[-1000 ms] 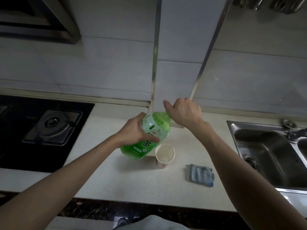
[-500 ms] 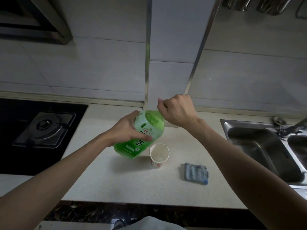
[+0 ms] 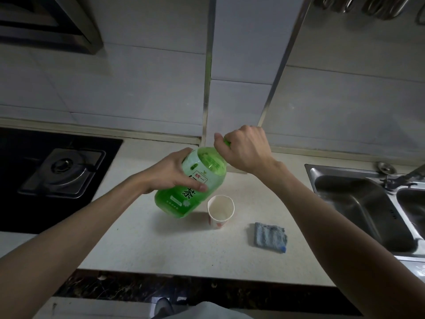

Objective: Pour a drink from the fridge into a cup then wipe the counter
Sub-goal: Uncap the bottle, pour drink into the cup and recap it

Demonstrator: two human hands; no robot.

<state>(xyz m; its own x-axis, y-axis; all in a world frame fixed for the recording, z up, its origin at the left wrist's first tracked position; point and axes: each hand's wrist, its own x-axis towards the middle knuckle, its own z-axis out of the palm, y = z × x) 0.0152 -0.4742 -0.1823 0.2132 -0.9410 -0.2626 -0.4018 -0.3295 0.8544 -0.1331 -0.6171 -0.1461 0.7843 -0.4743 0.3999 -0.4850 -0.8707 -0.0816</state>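
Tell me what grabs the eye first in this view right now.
The green bottle stands out, tilted above the middle of the counter: the left hand holds its body and the right hand closes round its top. Just right of it stands an open paper cup, with a blue cloth lying further right, toward the sink.

pale counter point(image 3: 142, 245), paper cup point(image 3: 220, 211), blue cloth point(image 3: 270, 236)

head-worn view, angled down, close over counter point(image 3: 161, 245)
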